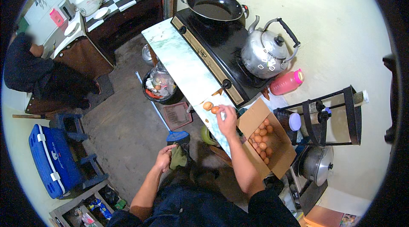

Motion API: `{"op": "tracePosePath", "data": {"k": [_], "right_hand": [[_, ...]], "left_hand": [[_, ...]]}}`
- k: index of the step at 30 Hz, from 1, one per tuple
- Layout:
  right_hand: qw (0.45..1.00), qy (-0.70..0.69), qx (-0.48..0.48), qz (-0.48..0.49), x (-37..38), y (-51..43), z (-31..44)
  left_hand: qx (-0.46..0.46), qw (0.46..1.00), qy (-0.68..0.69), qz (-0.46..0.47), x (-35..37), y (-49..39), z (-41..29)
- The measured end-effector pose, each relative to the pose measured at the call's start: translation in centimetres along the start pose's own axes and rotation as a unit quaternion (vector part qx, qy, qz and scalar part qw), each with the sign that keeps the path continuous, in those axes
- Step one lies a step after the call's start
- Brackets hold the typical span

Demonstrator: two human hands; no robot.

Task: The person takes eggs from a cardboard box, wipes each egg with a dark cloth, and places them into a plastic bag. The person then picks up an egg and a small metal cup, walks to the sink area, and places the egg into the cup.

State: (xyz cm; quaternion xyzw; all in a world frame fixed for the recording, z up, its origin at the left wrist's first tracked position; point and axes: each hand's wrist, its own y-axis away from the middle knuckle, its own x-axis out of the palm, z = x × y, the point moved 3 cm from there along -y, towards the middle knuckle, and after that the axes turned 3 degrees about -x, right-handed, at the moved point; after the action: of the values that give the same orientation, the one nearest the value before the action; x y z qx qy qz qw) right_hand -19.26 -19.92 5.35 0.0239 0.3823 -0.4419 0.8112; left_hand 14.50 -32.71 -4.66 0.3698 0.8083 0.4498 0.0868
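Two brown eggs lie side by side on the marble-patterned tabletop (179, 64), near its front edge. My right hand (227, 121) has its fingertips against the right-hand egg (215, 109); whether they grip it I cannot tell. Just left of that egg is the other egg (208, 106). Below the tabletop edge, my left hand (164, 159) holds a green cloth (178, 157). To the right of my right forearm, an open cardboard box (282, 160) contains several brown eggs (262, 145).
A gas stove (220, 45) carries a wok (214, 6) and an aluminium kettle (265, 54). Beside it are a pink bottle (286, 82) and a black rack (308, 115). A waste bin (164, 99) and broom (177, 136) are on the floor. A person (32, 64) is by the far-left counter.
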Motion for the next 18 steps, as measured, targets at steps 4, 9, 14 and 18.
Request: {"op": "tracePosePath", "data": {"k": [4,9,14,18], "right_hand": [[0.948,-0.169,0.193,0.187,2.7,8.1,2.8],[0.803,-0.404,0.348,0.268,4.5,15.7,1.9],[0.898,-0.218,0.323,0.204,4.5,18.3,-1.7],[0.919,-0.057,0.35,0.172,3.3,18.0,-1.8]], "left_hand": [[0.013,0.988,0.092,0.12,3.9,0.8,-2.1],[0.146,0.973,-0.1,0.149,8.8,1.2,-4.8],[0.314,0.819,-0.477,0.043,11.5,-2.0,-12.1],[0.451,0.723,-0.522,-0.02,14.6,-7.8,-18.9]]}}
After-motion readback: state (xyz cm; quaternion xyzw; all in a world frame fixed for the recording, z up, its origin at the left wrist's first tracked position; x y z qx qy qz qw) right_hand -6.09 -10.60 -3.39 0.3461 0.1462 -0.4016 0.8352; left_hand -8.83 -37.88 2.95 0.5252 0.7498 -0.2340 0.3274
